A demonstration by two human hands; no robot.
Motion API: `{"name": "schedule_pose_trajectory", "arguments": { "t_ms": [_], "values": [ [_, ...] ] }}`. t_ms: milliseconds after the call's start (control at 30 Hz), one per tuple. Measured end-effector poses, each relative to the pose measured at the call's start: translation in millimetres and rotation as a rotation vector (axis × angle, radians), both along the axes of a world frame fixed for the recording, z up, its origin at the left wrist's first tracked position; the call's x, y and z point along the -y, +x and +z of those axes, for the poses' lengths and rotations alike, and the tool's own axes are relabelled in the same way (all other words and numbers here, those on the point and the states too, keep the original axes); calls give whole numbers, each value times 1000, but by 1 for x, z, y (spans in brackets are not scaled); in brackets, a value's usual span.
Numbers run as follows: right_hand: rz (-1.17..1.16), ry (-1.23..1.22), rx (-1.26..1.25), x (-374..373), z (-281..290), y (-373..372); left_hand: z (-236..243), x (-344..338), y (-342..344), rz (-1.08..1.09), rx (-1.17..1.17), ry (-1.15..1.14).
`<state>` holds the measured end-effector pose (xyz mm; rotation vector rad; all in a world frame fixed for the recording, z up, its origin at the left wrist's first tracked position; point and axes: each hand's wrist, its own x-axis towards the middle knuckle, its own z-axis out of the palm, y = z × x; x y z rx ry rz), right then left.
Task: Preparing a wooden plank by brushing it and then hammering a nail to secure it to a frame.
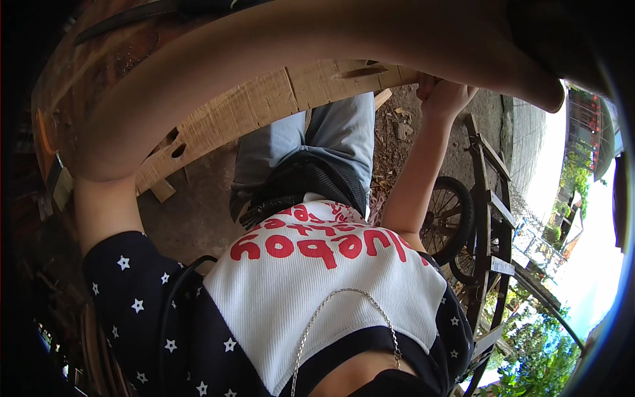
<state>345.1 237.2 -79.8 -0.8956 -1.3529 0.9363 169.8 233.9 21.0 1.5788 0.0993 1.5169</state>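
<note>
My left arm bends at the elbow on the left, and its forearm crosses the top of the view close to the camera. My left hand (529,76) is at the upper right, dark and partly cut off, so most of its fingers are hidden. Below that forearm runs a pale wooden board (248,109) with knots and dark oval gaps. My right hand (448,100) is closed at the board's right end, with curled fingers against the wood. The left forearm covers part of this hand; what it grips, if anything, cannot be made out.
A reddish-brown wooden surface (126,49) with a dark strap-like thing (129,21) lies at the upper left. On the right stand a spoked wheel (446,218) and a slatted wooden frame (486,225). Dry leaves and debris (397,132) litter the ground beside my jeans.
</note>
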Motion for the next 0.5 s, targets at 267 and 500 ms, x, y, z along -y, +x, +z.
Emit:
{"name": "schedule_pose_trajectory", "arguments": {
  "t_ms": [267,500],
  "values": [
    [-11,32,-3,-1,-2,-1,6,4,-6,-24,0,-1],
    [42,79,-55,-3,-9,5,4,8,-5,-52,49,0]
  ]
}}
